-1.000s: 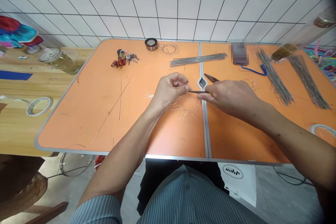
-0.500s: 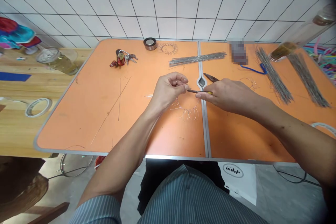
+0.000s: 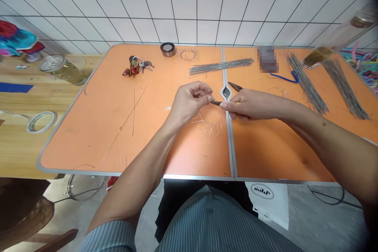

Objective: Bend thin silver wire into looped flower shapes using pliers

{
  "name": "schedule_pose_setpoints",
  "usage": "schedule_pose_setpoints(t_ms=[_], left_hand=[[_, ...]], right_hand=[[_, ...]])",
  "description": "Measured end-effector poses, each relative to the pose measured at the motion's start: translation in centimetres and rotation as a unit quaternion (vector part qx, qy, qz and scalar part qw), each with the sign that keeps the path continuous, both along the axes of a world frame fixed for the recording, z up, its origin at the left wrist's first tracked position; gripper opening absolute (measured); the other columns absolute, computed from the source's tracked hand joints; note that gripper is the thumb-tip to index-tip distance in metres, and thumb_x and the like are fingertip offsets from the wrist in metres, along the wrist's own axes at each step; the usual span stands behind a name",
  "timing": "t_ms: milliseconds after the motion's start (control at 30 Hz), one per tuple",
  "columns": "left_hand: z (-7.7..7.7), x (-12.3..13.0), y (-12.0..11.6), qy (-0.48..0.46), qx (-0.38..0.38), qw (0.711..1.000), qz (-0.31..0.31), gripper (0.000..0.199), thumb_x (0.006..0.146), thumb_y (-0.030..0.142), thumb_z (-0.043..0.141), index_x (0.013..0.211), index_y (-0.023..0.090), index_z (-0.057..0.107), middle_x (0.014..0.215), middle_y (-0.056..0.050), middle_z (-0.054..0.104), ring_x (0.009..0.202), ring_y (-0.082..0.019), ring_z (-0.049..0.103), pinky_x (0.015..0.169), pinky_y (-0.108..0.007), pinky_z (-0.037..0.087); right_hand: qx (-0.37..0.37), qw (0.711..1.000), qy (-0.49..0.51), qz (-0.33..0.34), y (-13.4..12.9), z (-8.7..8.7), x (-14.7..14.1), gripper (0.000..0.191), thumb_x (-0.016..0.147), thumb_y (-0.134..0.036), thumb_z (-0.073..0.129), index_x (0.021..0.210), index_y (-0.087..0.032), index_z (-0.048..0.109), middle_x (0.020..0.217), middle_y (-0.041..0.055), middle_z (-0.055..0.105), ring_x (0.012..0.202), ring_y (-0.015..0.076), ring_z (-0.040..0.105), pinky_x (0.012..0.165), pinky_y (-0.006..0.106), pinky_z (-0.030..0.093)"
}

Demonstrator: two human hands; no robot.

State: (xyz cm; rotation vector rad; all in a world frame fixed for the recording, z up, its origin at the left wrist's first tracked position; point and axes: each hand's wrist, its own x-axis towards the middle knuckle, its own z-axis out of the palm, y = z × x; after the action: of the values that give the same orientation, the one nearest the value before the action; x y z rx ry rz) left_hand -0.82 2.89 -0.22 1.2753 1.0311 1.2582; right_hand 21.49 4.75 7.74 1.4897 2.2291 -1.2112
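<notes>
Between its thumb and fingers my left hand (image 3: 190,100) pinches a thin wire ring (image 3: 211,123), whose lower edge carries several small wire loops. My right hand (image 3: 251,104) is closed round small pliers (image 3: 216,103); their dark tip points left and meets the wire at my left fingertips. The exact contact there is too small to tell. A second dark-jawed tool (image 3: 235,86) lies just behind my right hand, partly hidden by it. Another wire ring (image 3: 189,54) lies at the back of the orange table (image 3: 88,126).
Wire bundles (image 3: 221,66) lie at the back and right (image 3: 307,82). Keys (image 3: 138,65), a tape roll (image 3: 168,49) and a glass bottle (image 3: 330,43) stand or lie around. Loose wires are on the left half; a jar (image 3: 63,69) is further left.
My right hand has turned slightly, its fingers now curled more round the pliers. My left hand has stayed nearly still with the wire ring.
</notes>
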Motion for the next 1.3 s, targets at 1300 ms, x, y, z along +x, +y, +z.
schedule_pose_setpoints(t_ms=[1300], left_hand=[[-0.7,1.0,-0.3,0.022,-0.052,0.995,-0.088,0.025,0.073,0.03,0.096,0.086,0.018,0.079,0.067,-0.001,0.071,0.062,-0.012,0.064,0.063,-0.025,0.053]], right_hand=[[0.288,0.931,0.173,-0.146,-2.4,-4.3,-2.4,0.017,0.092,-0.033,0.064,0.083,-0.02,0.067,0.076,0.0017,0.066,0.074,0.0191,0.054,0.067,0.034,0.031]])
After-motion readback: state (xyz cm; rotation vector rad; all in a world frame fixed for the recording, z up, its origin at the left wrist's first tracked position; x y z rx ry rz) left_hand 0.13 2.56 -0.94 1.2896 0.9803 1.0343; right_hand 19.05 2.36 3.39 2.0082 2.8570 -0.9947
